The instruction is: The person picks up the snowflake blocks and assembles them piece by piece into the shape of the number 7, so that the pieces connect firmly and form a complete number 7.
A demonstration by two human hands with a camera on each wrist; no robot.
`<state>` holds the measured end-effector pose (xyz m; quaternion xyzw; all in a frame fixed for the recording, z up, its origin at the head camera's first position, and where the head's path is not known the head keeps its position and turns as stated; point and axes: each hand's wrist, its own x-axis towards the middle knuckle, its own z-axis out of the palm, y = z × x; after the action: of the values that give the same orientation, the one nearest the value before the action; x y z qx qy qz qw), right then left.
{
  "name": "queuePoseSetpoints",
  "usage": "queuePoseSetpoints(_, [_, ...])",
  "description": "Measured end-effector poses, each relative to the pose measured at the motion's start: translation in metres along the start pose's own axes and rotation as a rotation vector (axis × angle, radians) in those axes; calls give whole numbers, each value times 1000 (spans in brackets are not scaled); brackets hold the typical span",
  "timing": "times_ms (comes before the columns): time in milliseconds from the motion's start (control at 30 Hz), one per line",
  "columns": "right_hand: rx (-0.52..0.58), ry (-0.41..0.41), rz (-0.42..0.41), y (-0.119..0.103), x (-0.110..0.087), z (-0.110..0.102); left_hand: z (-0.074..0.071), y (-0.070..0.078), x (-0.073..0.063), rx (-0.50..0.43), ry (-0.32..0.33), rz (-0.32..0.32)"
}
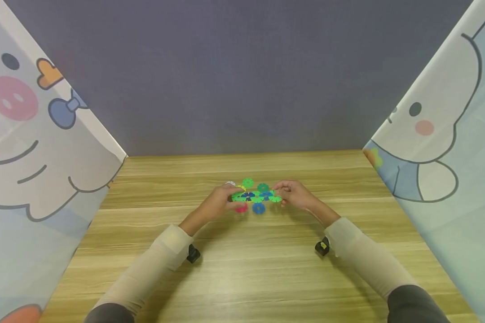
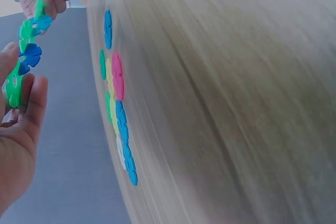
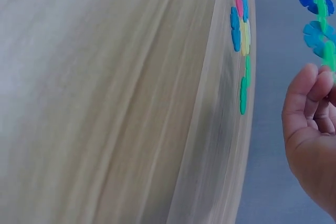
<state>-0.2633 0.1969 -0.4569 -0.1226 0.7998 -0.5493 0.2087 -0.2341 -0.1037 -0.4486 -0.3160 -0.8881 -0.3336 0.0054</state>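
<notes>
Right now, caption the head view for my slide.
Left hand and right hand hold a green-and-blue disc chain above a wooden table.

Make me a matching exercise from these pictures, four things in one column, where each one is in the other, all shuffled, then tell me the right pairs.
Things:
1. Left hand
2. Pink disc
3. Disc chain
4. Right hand

Places:
A. Lying on the wooden table
B. At the right end of the linked discs, in the head view
C. Held up in the air, one end in each hand
D. At the left end of the linked discs, in the head view

Pairs: 1-D, 2-A, 3-C, 4-B
</notes>
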Motion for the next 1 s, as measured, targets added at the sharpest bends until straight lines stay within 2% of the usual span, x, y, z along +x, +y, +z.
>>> queuePoseSetpoints(133, [19,26,12,-1,1,1,2,1,1,21,18,19])
queuePoseSetpoints(467, [25,31,26,0,0,3,2,3,1,19,18,-4])
queuePoseSetpoints(733, [21,23,-10,0,1,8,2,1,-4,29,-11,-61])
queuePoseSetpoints(900, [0,14,3,-3,0,8,4,2,-5,70,-39,-86])
queuePoseSetpoints(1000, [-11,-2,1,-4,-1,6,3,3,-6,57,-60,-91])
